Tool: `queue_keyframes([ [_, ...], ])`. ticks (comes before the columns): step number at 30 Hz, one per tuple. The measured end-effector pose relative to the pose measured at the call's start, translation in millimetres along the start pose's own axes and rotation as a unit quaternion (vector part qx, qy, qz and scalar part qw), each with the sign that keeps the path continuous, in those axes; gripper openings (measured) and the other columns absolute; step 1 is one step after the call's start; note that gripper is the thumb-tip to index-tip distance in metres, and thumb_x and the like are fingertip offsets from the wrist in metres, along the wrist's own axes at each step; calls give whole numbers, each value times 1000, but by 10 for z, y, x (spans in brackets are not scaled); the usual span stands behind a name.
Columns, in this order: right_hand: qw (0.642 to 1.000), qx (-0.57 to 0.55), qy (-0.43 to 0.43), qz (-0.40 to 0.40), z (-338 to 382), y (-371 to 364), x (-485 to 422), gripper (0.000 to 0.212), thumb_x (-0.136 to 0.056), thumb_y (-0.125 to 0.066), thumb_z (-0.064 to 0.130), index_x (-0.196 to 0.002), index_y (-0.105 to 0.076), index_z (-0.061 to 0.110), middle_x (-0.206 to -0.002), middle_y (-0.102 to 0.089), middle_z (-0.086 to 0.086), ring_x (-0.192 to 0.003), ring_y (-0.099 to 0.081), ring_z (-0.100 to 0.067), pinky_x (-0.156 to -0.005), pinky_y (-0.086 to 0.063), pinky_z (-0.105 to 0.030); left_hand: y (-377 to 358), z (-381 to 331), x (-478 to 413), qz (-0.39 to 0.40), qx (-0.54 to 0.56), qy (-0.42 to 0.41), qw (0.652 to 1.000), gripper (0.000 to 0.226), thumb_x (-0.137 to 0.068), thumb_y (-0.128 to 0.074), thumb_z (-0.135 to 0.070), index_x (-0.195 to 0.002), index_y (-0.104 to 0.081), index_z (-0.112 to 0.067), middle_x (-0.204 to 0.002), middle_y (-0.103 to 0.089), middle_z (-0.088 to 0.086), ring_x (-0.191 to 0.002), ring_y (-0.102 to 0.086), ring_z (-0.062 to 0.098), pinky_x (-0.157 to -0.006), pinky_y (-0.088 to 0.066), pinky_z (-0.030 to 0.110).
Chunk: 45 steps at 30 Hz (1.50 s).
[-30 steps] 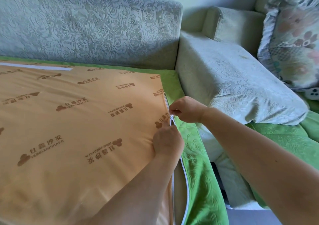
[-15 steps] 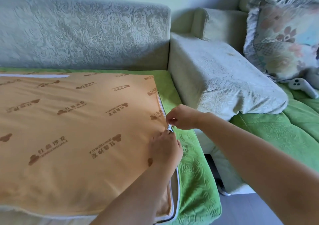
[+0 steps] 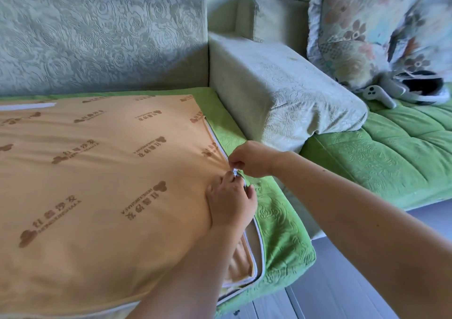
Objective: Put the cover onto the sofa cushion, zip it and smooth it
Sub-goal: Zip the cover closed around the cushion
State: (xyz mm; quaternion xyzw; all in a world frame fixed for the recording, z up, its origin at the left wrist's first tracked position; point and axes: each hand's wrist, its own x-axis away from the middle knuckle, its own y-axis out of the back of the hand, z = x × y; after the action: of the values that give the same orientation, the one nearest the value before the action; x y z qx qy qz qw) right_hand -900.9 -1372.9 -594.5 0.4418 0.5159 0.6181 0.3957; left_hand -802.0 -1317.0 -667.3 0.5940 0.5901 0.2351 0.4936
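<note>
Head view looks down on a big flat sofa cushion in an orange fabric cover (image 3: 102,184) printed with brown logos, lying across the green quilted sofa seat (image 3: 276,221) and filling the frame from 9 o'clock to the centre. Along the cushion's right edge runs a white zipper (image 3: 215,145): toward 12 o'clock from the hands the two sides lie joined, while toward 6 o'clock they gape and pale cushion filling (image 3: 250,240) shows in the opening.

At the centre, the right hand (image 3: 249,158) is pinched shut on the small metal zipper pull (image 3: 235,172), fingers curled down onto it. Just below, touching the cover at the seam, the left hand (image 3: 231,203) presses down on the orange fabric with its fingertips clenched on the edge beside the pull. Wrinkles in the fabric fan out from that spot.

Behind the cushion, from 10 to 12 o'clock, stands a pale grey-green backrest (image 3: 102,32) embossed with rose swirls. At 1 o'clock a loose block cushion in the same pale embossed cloth (image 3: 281,86) rests on the green seat, just beside the orange cover's far corner. Out at 2 o'clock a frilled floral pillow (image 3: 362,30) leans against the sofa, with a white handheld controller (image 3: 378,96) and a white-and-black headset (image 3: 420,86) lying in front of it.
</note>
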Motion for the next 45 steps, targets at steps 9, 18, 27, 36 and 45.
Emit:
queue_keyframes([
  [9, 999, -7, -25, 28, 122, -25, 279, 22, -82, -45, 2, -85, -66, 10, -87, -63, -7, -80, -55, -25, -73, -48, -34, 268, -22, 289, 64, -82, -50, 993, 33, -84, -55, -41, -95, -65, -11, -105, -53, 10, -96, -51, 32, -79, -41, 38],
  [18, 997, -14, -31, 66, 286, -6, 651, 22, -90, -46, 10, -94, -67, 10, -96, -64, -9, -87, -55, -24, -82, -49, -38, 570, -79, 510, 209, -141, -123, 960, 47, -85, -47, -31, -129, -43, -15, -148, -22, 13, -124, -33, 32, -95, -36, 38],
  [27, 991, -69, -92, 74, 496, -58, 1134, 21, -90, -47, 11, -96, -67, 13, -82, -52, 4, -80, -46, -14, -72, -37, -25, 764, 2, 838, 241, -124, -213, 939, 45, -82, -51, -34, -123, -46, -17, -127, -39, 10, -115, -41, 30, -87, -37, 31],
  [36, 978, -122, -164, 48, 672, -215, 1517, 20, -90, -50, 12, -97, -70, 11, -98, -69, -4, -88, -59, -17, -82, -48, -28, 839, 414, 964, 164, -93, -344, 920, 76, -36, -86, -26, -101, -49, -11, -68, -58, 4, -53, -57, 21, -39, -42, 23],
  [45, 958, -170, -231, 6, 804, -302, 1622, 19, -88, -52, 7, -93, -70, 11, -86, -68, 1, -76, -54, -10, -72, -43, -22, 959, 623, 1004, 158, -141, -324, 922, 32, -90, -40, -34, -112, -53, -14, -118, -49, 6, -111, -44, 25, -85, -43, 31],
])
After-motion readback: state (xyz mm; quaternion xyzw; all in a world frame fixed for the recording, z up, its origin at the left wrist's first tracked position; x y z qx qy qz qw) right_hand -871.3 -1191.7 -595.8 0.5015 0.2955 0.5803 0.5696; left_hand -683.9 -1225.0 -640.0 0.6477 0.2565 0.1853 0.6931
